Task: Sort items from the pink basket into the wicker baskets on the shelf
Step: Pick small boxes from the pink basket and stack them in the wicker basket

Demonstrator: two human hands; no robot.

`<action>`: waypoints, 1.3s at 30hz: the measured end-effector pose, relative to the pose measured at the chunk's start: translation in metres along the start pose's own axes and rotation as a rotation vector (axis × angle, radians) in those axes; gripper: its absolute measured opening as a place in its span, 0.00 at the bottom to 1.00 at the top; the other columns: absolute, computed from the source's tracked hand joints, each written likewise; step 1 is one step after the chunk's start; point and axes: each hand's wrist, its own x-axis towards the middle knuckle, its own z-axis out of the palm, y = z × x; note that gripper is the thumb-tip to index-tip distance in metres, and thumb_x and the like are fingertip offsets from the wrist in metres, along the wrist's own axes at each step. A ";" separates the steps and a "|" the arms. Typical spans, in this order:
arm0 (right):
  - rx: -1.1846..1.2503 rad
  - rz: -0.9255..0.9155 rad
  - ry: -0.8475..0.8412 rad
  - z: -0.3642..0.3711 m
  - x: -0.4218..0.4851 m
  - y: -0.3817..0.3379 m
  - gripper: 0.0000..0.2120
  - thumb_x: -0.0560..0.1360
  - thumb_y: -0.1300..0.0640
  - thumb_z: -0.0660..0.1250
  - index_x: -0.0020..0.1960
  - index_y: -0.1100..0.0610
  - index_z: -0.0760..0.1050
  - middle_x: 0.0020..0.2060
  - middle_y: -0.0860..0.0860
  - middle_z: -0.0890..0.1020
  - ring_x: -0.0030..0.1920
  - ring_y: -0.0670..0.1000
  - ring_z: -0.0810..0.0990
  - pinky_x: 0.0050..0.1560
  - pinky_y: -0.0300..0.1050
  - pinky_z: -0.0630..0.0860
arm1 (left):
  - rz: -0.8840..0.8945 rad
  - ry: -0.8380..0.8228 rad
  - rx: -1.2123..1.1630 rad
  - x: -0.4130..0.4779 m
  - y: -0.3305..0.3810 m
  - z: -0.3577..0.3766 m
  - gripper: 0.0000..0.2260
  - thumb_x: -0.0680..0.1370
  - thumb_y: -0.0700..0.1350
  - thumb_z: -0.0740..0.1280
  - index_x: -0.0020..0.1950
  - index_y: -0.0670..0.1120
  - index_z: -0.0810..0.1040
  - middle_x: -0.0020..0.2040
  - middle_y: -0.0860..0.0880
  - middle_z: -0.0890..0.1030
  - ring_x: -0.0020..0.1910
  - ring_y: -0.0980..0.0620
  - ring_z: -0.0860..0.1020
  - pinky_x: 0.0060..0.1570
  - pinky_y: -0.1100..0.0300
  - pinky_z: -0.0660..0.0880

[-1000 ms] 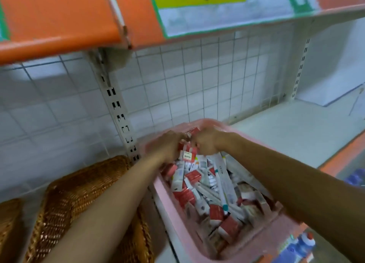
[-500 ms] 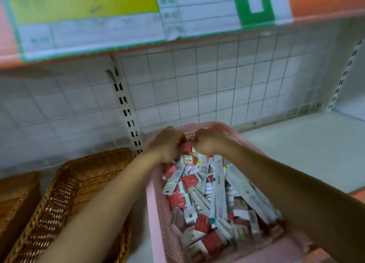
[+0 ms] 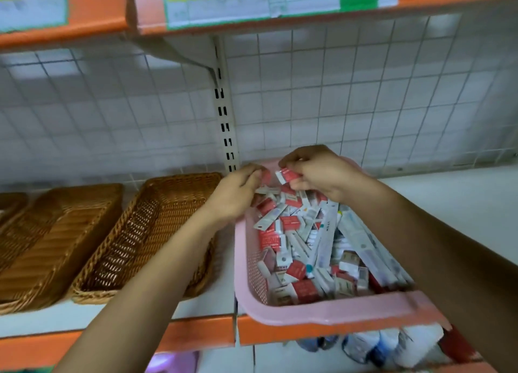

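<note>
Head view: found pink basket [image 3: 336, 312] on the shelf [image 3: 454, 201], front rim at the orange edge, heaped with red-and-white packets [image 3: 291, 223]. Noted right hand [image 3: 318, 172] above far rim, fingers pinching one small red packet [image 3: 288, 174]. Noted left hand [image 3: 238, 194] at far left corner, fingers curled onto the heap; cannot tell whether gripping. Recorded near wicker basket [image 3: 145, 232] just left, second wicker basket [image 3: 53, 232] beyond.

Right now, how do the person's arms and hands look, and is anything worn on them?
The left arm and right arm show no sleeve up to the picture's edge. The left hand and right hand wear no gloves; no watch or bracelet shows at the wrists. Rings: none seen, but fingers are blurred.
</note>
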 end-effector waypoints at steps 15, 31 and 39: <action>-0.342 -0.286 -0.021 0.108 -0.056 -0.035 0.15 0.73 0.67 0.66 0.50 0.49 0.80 0.51 0.49 0.82 0.50 0.48 0.79 0.47 0.40 0.75 | 0.010 0.138 -0.217 -0.105 -0.034 -0.086 0.13 0.73 0.35 0.71 0.53 0.49 0.77 0.46 0.55 0.78 0.40 0.65 0.75 0.42 0.69 0.73; -0.158 -0.277 -0.166 0.315 -0.115 -0.053 0.18 0.68 0.71 0.70 0.46 0.48 0.78 0.48 0.53 0.83 0.50 0.51 0.81 0.53 0.51 0.78 | -0.032 0.260 0.015 -0.233 -0.143 -0.219 0.11 0.72 0.43 0.74 0.53 0.48 0.81 0.45 0.54 0.81 0.38 0.62 0.76 0.40 0.64 0.75; -0.476 -0.430 -0.221 0.390 -0.104 -0.068 0.19 0.72 0.64 0.69 0.61 0.51 0.76 0.55 0.50 0.80 0.56 0.51 0.78 0.58 0.47 0.74 | -0.024 0.339 0.264 -0.254 -0.193 -0.268 0.12 0.73 0.45 0.72 0.56 0.48 0.80 0.48 0.55 0.78 0.46 0.57 0.75 0.46 0.67 0.70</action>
